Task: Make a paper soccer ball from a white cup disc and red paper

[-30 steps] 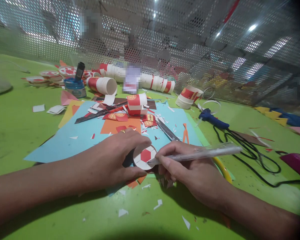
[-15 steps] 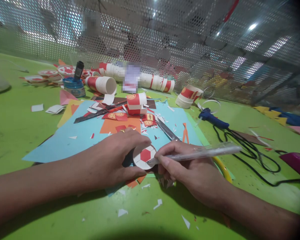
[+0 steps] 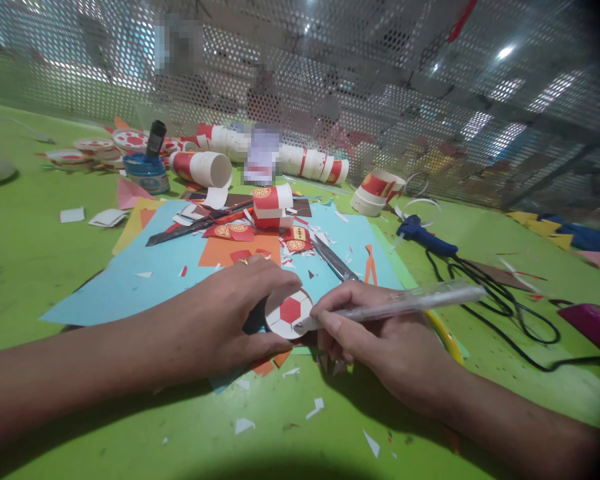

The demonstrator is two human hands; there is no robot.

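A small round white paper disc (image 3: 276,319) with a red hexagon in its centre lies low in the middle of the head view. Dark lines run out from the hexagon's corners. My left hand (image 3: 245,307) grips the disc's rim between thumb and fingers. In my right hand (image 3: 360,327) is a clear-barrelled pen (image 3: 405,301), slanting up to the right, its tip at the disc's face just below the hexagon. Under and beyond the hands spreads light blue paper (image 3: 115,287), strewn with red and white scraps. Cut red-and-white paper cup pieces (image 3: 273,198) lie on it.
A utility knife (image 3: 334,259) and dark-handled scissors (image 3: 200,225) lie on the paper. Stacked paper cups (image 3: 200,170), a blue jar (image 3: 147,177) and red-patterned discs (image 3: 130,140) stand behind. A blue glue gun (image 3: 427,237) with its black cord lies right, before a perforated screen (image 3: 330,87).
Both hands keep their grips, and the pen has shifted only very slightly at the disc. The whole view has moved a little.
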